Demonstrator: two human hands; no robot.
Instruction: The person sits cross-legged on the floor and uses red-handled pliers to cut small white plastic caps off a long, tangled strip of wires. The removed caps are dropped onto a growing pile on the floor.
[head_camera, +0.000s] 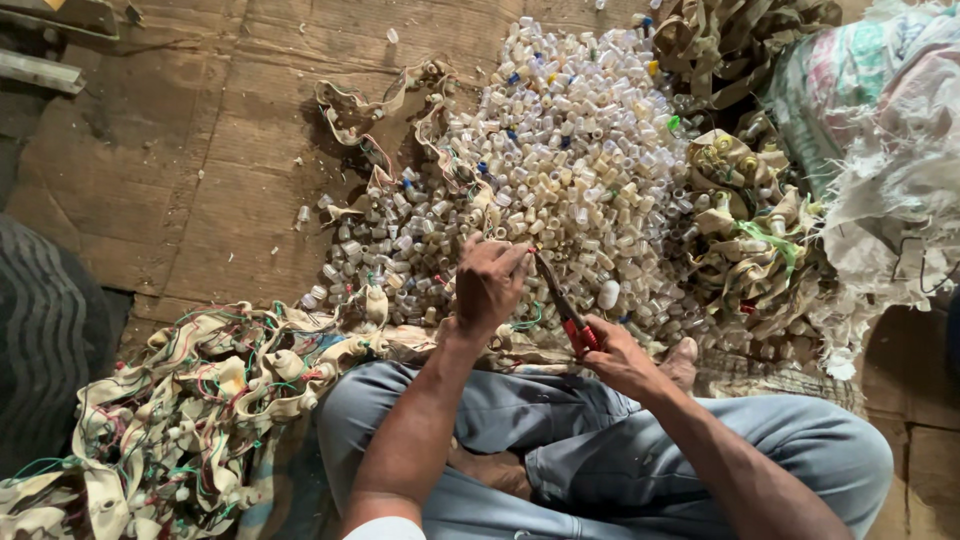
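Left hand (488, 285) closed, fingers pinching small item at tip of cutters; item too small to identify. Right hand (615, 355) clenched around red handles of cutters (562, 300), blades pointing up toward left fingertips. Both hands above crossed legs in grey trousers (800, 440). Just beyond hands: big heap of small clear plastic caps (560, 150) on cardboard floor (200, 150). Tangle of beige strips with coloured wires (190, 410) at person's left; bundled beige strips (750, 240) and white woven sack (890, 150) at right.
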